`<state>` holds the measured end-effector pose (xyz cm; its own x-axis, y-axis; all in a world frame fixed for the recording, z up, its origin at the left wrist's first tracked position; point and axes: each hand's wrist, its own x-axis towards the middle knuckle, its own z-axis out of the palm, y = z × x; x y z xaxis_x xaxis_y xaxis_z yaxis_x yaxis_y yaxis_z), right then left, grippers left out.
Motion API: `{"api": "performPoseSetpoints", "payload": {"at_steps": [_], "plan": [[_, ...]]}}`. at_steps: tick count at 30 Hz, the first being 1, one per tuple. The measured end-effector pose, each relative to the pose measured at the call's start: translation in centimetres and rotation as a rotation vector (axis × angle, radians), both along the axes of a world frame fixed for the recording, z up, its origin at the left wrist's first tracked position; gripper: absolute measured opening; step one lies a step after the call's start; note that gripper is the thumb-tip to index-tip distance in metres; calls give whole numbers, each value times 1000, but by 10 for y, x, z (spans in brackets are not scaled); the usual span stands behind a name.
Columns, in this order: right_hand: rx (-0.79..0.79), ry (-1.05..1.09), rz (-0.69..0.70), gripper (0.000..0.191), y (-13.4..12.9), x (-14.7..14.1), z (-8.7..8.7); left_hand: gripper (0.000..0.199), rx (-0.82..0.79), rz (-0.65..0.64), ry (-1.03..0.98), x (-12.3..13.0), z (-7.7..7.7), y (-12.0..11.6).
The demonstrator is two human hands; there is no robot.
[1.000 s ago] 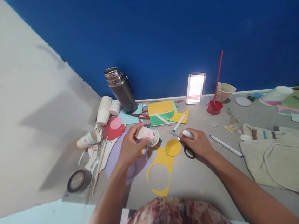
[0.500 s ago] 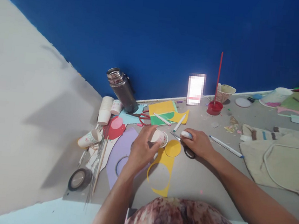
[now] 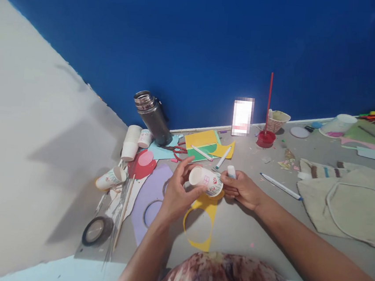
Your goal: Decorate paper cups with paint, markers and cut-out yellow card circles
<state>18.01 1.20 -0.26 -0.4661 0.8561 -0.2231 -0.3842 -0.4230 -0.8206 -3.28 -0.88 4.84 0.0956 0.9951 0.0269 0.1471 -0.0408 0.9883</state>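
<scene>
My left hand (image 3: pixel 179 188) is wrapped round a white paper cup (image 3: pixel 206 180), which lies tilted sideways above the table. Drawn on its side are a pink window, red flowers and green stems. My right hand (image 3: pixel 242 189) grips a small white tube (image 3: pixel 231 171), its end sticking up past the thumb. The right fingers are at the cup's wider rim; whether they touch it I cannot tell. Below the cup is a yellow paper strip (image 3: pixel 209 213) with a round hole cut out. A yellow paper disc is mostly covered, and the black-handled scissors are hidden.
Two markers (image 3: pixel 223 157) and coloured sheets (image 3: pixel 201 139) lie behind the cup, near red-handled scissors (image 3: pixel 177 149). An uncapped flask (image 3: pixel 154 119) leans by the blue wall. Stacked cups (image 3: pixel 130 141) and black tape (image 3: pixel 94 232) are left; a blue-capped marker (image 3: pixel 280 186) and cloth bag (image 3: pixel 317 206) right.
The cup has come up and right in my left hand and turned so its drawings show. My right hand has rotated beside it, with the white tube now more upright.
</scene>
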Motion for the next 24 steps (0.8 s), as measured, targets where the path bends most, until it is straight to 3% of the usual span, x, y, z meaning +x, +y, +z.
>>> {"api": "performPoseSetpoints", "payload": {"at_steps": [4,7,13,18,24], "plan": [[-33,95,7,60,-3,-4,2,88,69,-32,-135,7,-13,-1],[-34,127,21,65,-5,-7,0,94,30,-91,-222,18,-23,-4],[20,29,8,54,-6,-7,-6,66,14,5,-195,25,-23,-6],[407,-492,-206,46,-5,7,10,51,28,35,201,11,-15,-2],[750,-809,-233,14,-12,16,36,51,136,6,444,2,-11,-2]]}}
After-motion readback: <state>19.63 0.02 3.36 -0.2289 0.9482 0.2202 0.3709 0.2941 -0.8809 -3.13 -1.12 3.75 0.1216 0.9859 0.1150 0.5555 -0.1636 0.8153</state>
